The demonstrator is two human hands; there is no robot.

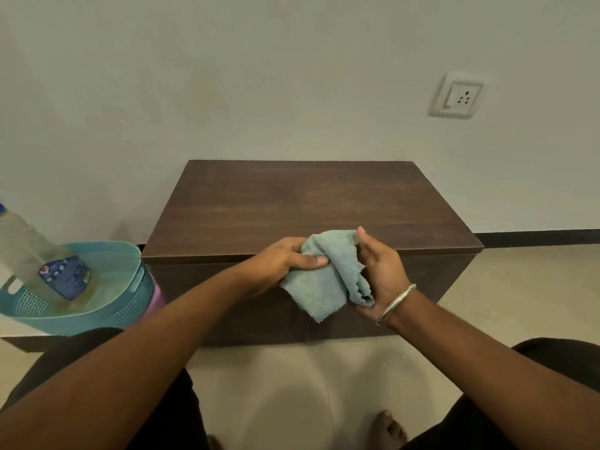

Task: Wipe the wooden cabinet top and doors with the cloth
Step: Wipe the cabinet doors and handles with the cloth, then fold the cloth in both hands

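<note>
A low dark wooden cabinet (pixel 302 203) stands against the wall in front of me, its top bare and its two doors (pixel 253 316) closed below. A pale green terry cloth (pixel 328 280) hangs bunched in the air over the cabinet's front edge. My left hand (pixel 279 267) pinches the cloth's left side with thumb and fingers. My right hand (pixel 380 271), with a metal bangle on the wrist, cups the cloth's right fold from below.
A teal plastic basket (pixel 130 287) sits to the left of the cabinet with a clear bottle (pixel 39 254) of yellowish liquid leaning in it. A wall socket (pixel 457 96) is at upper right. My knees and a bare foot (pixel 388 423) rest on the tiled floor.
</note>
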